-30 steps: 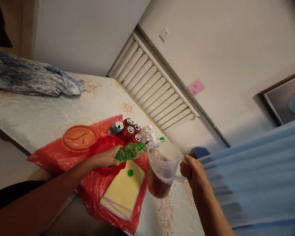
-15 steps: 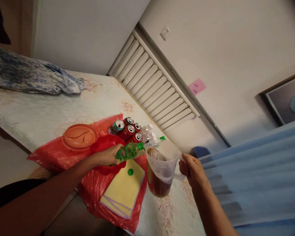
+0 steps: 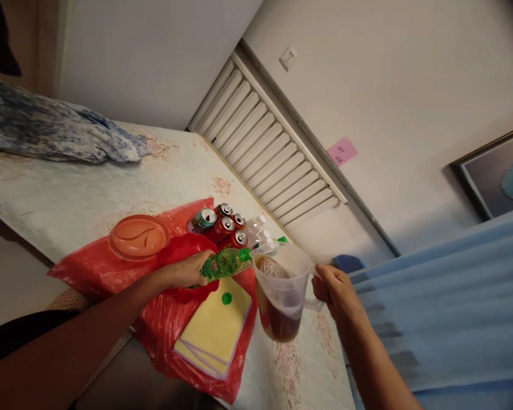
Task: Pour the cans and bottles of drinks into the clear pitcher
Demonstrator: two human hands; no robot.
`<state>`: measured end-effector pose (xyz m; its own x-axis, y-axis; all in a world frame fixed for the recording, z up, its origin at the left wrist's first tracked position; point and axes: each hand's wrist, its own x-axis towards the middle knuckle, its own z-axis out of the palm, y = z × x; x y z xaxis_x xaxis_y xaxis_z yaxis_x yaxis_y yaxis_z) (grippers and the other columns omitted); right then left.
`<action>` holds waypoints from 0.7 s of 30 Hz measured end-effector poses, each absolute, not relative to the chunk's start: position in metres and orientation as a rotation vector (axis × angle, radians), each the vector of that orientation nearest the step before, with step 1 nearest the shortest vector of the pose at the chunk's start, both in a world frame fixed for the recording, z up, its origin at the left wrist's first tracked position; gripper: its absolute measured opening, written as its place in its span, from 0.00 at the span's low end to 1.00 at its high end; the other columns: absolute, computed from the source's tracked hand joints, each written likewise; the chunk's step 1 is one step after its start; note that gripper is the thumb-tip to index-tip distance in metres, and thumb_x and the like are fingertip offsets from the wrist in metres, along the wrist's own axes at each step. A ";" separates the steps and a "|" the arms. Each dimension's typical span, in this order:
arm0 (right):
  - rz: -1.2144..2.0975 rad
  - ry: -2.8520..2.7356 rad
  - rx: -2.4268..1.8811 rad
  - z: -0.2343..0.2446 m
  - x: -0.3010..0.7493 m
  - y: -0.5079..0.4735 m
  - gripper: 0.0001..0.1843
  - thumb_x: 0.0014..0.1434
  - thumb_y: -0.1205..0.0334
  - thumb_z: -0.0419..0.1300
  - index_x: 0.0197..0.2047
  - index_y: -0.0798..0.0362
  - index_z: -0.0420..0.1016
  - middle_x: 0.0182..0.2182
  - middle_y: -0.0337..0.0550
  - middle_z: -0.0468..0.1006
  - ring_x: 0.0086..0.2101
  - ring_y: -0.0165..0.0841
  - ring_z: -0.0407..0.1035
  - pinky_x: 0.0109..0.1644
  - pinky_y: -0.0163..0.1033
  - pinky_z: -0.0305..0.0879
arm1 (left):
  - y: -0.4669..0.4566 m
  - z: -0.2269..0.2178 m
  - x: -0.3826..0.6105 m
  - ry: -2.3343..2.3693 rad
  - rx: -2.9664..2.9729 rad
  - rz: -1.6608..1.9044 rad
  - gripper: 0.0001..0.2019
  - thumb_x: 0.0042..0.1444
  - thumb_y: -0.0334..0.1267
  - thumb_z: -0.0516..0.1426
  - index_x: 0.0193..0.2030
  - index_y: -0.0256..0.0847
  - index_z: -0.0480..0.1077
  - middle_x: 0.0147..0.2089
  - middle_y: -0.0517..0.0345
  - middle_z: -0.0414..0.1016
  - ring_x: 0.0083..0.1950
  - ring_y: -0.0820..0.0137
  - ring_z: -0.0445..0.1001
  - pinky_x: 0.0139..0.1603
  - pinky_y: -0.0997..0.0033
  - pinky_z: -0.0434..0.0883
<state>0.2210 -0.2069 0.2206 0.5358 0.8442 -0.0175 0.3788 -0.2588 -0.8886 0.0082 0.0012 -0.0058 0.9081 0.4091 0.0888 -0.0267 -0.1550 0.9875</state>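
Two things are held: the left hand (image 3: pixel 190 270) grips a green bottle (image 3: pixel 223 266), its neck (image 3: pixel 245 254) perhaps touching the clear jug (image 3: pixel 281 293), which the right hand (image 3: pixel 334 290) holds by its handle (image 3: pixel 313 305); slow tilting should limit splashing.

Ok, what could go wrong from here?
1. Drips: the left grip holds the green bottle with its neck at the rim of the jug; a slight shift could spill outside.
2. Slosh: the right grip has the jug by its handle alone, brown liquid inside; a twist might tip it.
3. The loose green cap on the yellow cloth may get knocked away.
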 end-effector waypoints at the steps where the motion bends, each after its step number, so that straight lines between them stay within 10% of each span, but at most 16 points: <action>1: 0.635 -1.016 -1.857 0.222 0.221 -0.206 0.30 0.54 0.41 0.65 0.17 0.50 0.55 0.12 0.28 0.51 0.15 0.21 0.41 0.19 0.32 0.38 | 0.001 -0.007 0.009 0.294 1.690 0.404 0.22 0.36 0.33 0.54 0.42 0.42 0.60 0.37 0.61 0.66 0.38 0.66 0.66 0.32 0.72 0.61; 21: 0.605 -1.062 -1.927 0.230 0.217 -0.202 0.30 0.54 0.40 0.64 0.18 0.49 0.54 0.13 0.27 0.50 0.16 0.21 0.41 0.19 0.32 0.39 | 0.000 -0.005 0.007 0.337 1.702 0.399 0.21 0.37 0.30 0.55 0.42 0.43 0.59 0.37 0.61 0.67 0.37 0.68 0.65 0.31 0.73 0.60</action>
<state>0.2173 -0.2016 0.2295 0.5261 0.8503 -0.0173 0.4484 -0.2946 -0.8439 0.0067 0.0002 -0.0052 0.8961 0.4377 0.0734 -0.0003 -0.1648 0.9863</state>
